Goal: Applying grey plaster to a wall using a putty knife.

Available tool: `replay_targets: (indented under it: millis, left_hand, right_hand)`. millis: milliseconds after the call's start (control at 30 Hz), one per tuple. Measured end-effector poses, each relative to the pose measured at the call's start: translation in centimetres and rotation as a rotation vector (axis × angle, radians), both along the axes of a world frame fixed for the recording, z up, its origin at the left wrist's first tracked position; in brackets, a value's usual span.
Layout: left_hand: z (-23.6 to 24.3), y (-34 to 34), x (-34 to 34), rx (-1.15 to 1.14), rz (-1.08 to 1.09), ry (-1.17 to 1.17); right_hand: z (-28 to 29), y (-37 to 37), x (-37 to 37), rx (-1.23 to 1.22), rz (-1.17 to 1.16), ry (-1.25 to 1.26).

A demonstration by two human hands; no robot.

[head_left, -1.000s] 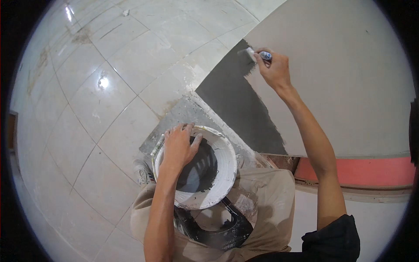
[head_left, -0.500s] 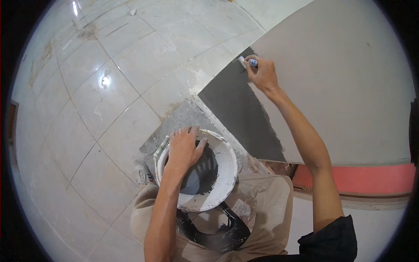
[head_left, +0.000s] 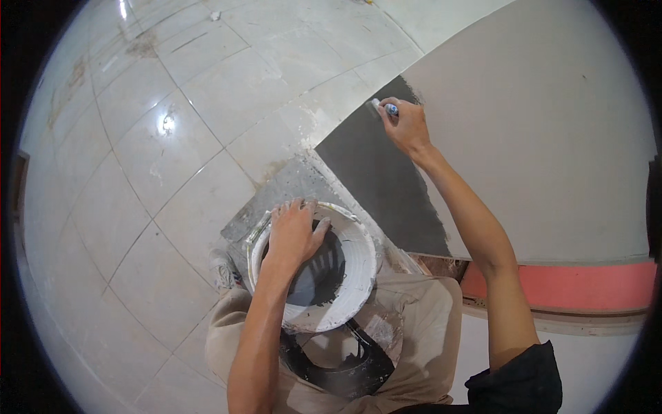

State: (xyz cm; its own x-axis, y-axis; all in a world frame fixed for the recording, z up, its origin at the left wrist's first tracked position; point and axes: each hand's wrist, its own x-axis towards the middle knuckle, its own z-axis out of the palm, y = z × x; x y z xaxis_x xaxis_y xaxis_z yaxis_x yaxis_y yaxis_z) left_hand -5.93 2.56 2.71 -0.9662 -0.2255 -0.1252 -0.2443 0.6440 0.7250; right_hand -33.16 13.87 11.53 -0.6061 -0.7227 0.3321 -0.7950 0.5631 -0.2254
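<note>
The right hand (head_left: 407, 125) is up at the far edge of the dark painted patch (head_left: 379, 183), fingers wrapped tight around a small brush (head_left: 383, 107) with a blue handle, its pale tip touching the pale grey board (head_left: 538, 138) right where the dark coat ends. The arm stretches out long from the lower right, with a dark sleeve (head_left: 517, 379) at the near end. Down in the middle, the left hand (head_left: 293, 231) sits on the far rim of a white bucket (head_left: 345, 290), fingers spread and curled over the edge, gripping it. Inside the bucket there is dark grey paint. The bucket rests on the person's lap, against tan trousers (head_left: 427, 317). Glossy white floor tiles (head_left: 172, 138) fill the left side, and a salmon-red strip (head_left: 572, 286) runs along the board's near edge on the right.
</note>
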Motion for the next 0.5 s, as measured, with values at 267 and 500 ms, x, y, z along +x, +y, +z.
replay_targets:
  millis: [267,500]
  left_hand:
    - [-0.4,-0.2,0.5,-0.018,-0.004,0.001]
    - [0.3,-0.3,0.3,-0.009,-0.006,0.001]
  right_hand:
    - [4.7,0.7,0.3,-0.083,0.064,0.251]
    - [-3.4,1.4,1.8,-0.093,0.007,0.053]
